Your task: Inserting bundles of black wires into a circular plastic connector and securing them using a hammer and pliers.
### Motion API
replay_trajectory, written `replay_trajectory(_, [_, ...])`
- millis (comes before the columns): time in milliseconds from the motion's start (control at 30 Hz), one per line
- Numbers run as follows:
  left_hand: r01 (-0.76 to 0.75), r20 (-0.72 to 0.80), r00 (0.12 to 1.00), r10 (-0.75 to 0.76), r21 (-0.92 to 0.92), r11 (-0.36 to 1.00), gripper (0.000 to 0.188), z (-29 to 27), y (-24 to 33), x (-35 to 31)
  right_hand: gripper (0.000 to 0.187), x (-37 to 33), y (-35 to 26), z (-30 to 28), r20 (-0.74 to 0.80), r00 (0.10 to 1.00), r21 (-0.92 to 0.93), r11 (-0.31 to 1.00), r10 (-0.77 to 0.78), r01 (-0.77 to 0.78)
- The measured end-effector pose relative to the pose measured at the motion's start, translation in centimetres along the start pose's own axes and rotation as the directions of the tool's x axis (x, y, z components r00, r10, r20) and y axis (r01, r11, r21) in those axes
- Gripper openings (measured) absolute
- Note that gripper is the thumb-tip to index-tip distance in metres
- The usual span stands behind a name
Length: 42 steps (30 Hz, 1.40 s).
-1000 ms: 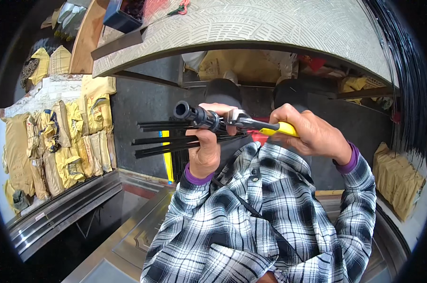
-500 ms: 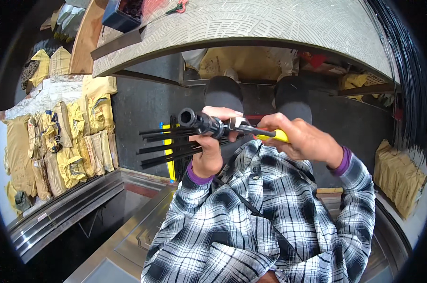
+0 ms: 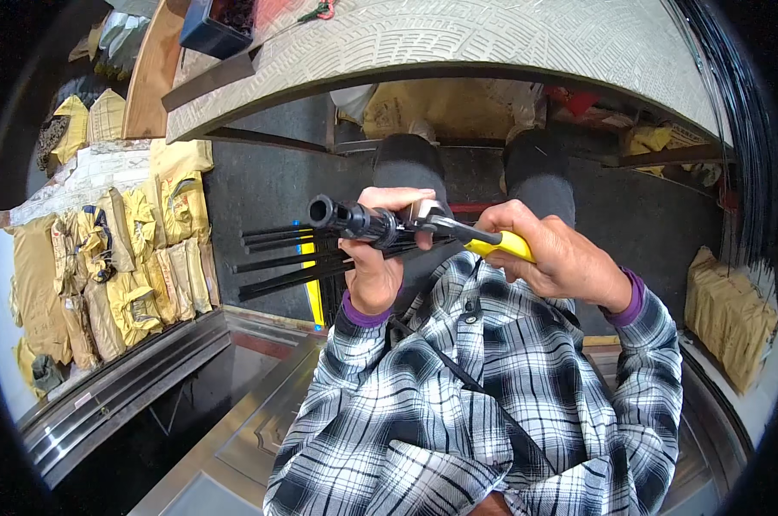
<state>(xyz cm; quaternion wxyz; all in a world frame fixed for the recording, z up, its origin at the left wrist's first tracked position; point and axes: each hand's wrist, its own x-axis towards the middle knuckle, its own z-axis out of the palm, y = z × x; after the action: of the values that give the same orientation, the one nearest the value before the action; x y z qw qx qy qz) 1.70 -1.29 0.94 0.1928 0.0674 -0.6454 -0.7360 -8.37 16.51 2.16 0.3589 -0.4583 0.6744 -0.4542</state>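
My left hand [image 3: 376, 279] is closed around a black tubular fitting [image 3: 347, 218] with a hollow, open end pointing left. Several thin black rods [image 3: 290, 262] run out to the left below it, at the same hand. My right hand [image 3: 565, 258] grips pliers with yellow handles [image 3: 511, 246]. Their metal head [image 3: 432, 215] is at the fitting's right end, close to my left thumb. The fingers of my left hand partly hide the jaws, so I cannot tell exactly what they pinch.
Ahead is a pale textured table [image 3: 458, 39] with a blue box [image 3: 217, 30] and small scissors [image 3: 320, 10]. A bundle of black rods [image 3: 746, 146] hangs over its right side. Wrapped packages [image 3: 118, 267] lie at left; another package [image 3: 733, 318] stands at right. A yellow strip [image 3: 311, 284] is behind the rods.
The fitting and the rods have shifted slightly left. My right hand has moved a little to the right, showing more of the yellow handles. Both hands keep their hold.
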Motion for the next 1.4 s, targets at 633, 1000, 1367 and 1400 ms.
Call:
replay_trajectory(633, [-0.066,-0.209,0.976,0.054,-0.047,0.997,0.07,-0.1,-2.8,2.4,0.015,6.9,0.9,-8.2,-0.617,0.787,0.056,0.997,0.0,0.044])
replay_trajectory(1000, [0.032,-0.043,0.999,-0.032,0.016,0.999,0.071,-1.4,-4.2,2.7,0.021,24.0,5.2,-25.5,-0.6,0.775,-0.793,0.276,-0.198,-0.544])
replay_trajectory(1367, [0.051,-0.073,0.996,-0.052,-0.017,0.999,0.07,-2.9,-4.4,3.7,0.019,27.2,5.4,-25.4,-0.66,0.741,-0.73,0.342,-0.127,-0.592])
replay_trajectory(1400, [0.048,-0.08,0.996,-0.05,-0.018,0.999,0.07,-3.0,-4.4,3.7,0.019,27.4,5.3,-25.3,-0.656,0.743,-0.733,0.343,-0.13,-0.587])
